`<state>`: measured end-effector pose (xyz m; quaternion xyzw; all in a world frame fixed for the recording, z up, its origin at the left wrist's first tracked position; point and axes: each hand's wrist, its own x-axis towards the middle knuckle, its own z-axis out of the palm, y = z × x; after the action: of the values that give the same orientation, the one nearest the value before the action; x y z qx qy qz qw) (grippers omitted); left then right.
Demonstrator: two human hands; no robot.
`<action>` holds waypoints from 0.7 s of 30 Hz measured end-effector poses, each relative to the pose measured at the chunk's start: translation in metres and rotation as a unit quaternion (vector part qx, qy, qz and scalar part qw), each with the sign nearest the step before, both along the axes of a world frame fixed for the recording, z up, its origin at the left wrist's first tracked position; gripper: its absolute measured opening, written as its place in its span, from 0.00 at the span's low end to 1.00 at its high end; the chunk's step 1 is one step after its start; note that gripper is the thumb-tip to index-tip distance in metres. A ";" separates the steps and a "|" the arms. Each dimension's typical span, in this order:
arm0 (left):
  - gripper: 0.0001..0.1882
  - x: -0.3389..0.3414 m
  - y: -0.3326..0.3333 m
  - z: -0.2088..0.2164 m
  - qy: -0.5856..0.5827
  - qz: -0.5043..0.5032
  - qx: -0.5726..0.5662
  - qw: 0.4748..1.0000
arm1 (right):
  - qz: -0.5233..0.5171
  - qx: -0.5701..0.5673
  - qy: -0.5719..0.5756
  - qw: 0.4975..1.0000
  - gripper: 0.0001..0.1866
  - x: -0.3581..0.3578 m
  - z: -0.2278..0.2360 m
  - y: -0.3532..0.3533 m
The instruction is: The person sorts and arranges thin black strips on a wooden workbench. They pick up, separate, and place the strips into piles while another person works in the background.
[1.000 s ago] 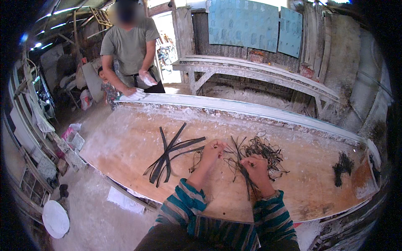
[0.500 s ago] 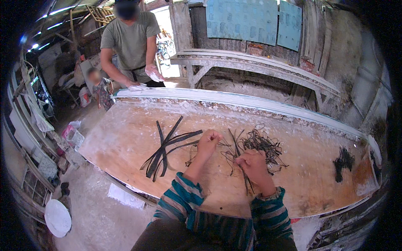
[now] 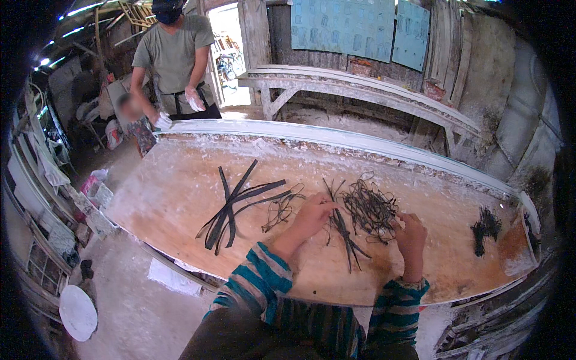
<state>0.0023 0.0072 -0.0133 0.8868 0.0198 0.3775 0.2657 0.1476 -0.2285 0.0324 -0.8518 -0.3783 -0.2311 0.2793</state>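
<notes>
On the wooden tabletop [image 3: 180, 180] before me, my left hand [image 3: 314, 214] is closed at the upper part of a bundle of thin black strips [image 3: 342, 231], its fingertips pinched against them. My right hand [image 3: 411, 239] reaches the right edge of a tangle of thin black strings [image 3: 371, 207]; its bent fingers pinch at the strands there. Left of my left hand lie a few loose strings [image 3: 278, 210]. Farther left, several wider flat black strips [image 3: 231, 207] cross one another. A small dark bunch of strings [image 3: 485, 231] rests at the table's right end.
A long white-coated ledge [image 3: 336, 140] borders the table's far side. Beyond its left end stands a co-worker [image 3: 177, 60] with whitened hands, and a smaller person [image 3: 139, 123] is beside them. A wooden bench [image 3: 360, 90] lines the back wall. A white round basin [image 3: 78, 313] is at lower left.
My right hand has left the thin strip bundle and moved right to the tangle's edge. My left hand has come lower and right, onto the bundle. The co-worker's hands have shifted left.
</notes>
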 end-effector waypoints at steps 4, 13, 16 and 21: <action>0.17 -0.002 -0.004 0.002 -0.008 0.002 0.012 1.000 | 0.116 -0.005 0.081 0.990 0.11 -0.030 0.000 0.022; 0.12 -0.002 -0.001 -0.005 -0.008 0.019 -0.016 1.000 | 0.124 -0.166 0.086 0.975 0.11 -0.073 -0.003 0.056; 0.11 -0.002 -0.004 -0.004 -0.010 0.029 -0.003 1.000 | 0.119 -0.150 0.141 0.971 0.11 -0.071 -0.003 0.051; 0.08 -0.003 -0.008 -0.003 -0.024 0.043 0.039 0.998 | 0.114 -0.172 0.179 0.962 0.10 -0.078 0.018 0.046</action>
<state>-0.0004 -0.0010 -0.0160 0.8856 0.0364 0.4100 0.2150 0.0700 -0.1824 0.0499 -0.8655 -0.4510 0.0265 0.2164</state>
